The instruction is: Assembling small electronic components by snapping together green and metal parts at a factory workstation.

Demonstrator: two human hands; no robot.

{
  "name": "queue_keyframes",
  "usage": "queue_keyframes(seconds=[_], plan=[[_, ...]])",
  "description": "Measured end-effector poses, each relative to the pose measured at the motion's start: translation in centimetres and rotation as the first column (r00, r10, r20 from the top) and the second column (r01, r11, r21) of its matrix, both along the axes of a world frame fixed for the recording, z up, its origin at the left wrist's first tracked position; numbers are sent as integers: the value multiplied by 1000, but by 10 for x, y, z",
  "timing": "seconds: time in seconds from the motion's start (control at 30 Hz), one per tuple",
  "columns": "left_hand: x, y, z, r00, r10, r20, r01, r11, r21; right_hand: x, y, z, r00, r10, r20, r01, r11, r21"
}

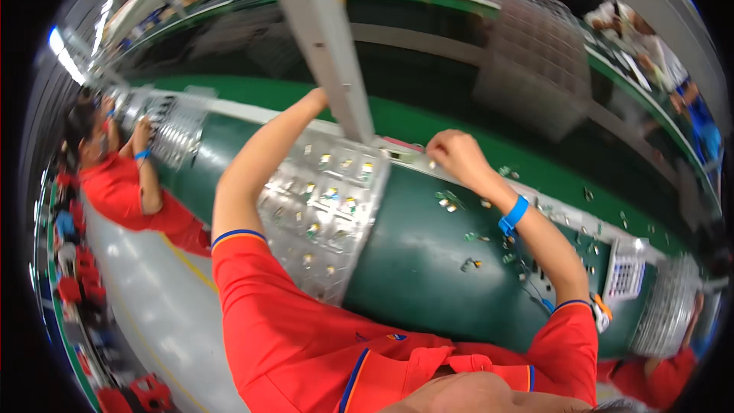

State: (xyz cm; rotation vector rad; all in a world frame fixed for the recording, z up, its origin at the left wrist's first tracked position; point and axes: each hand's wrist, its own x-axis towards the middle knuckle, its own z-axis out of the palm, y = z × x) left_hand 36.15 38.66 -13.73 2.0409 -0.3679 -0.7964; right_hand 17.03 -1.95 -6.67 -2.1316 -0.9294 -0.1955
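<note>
Honestly, can't tell if the right hand point(456, 154) is pinching anything: its fingers curl down at the white ledge point(248, 112), just right of centre frame. The left hand point(319, 98) is mostly behind the post point(321, 38), upper middle, so no clue about that grip. Loose boards point(449, 201) lie on the green bench point(405, 260) below the right hand, near the tray point(365, 223). They look light, stiff and probably fragile, so edges seem the safest hold.
</note>
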Motion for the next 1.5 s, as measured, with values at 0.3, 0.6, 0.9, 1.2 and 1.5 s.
queue_keyframes(seconds=[0.3,0.6,0.9,1.2,1.5], plan=[[0,-151,29,672,-371,641,96,902,421,-115,-97,-21,992,-5,-130,-38,944,-328],[-233,-107,222,453,-139,881,-432,830,353,-112,-107,-37,997,74,34,-61,956,-285],[-414,-271,135,739,278,613,-346,938,-8,-111,-87,-36,940,162,301,-12,895,-446],[-319,-312,62,561,244,791,-390,921,-7,-33,-126,-32,844,-318,431,482,803,-351],[-298,-301,42,728,144,670,-352,918,184,1,-145,-39,843,-368,391,513,769,-381]])
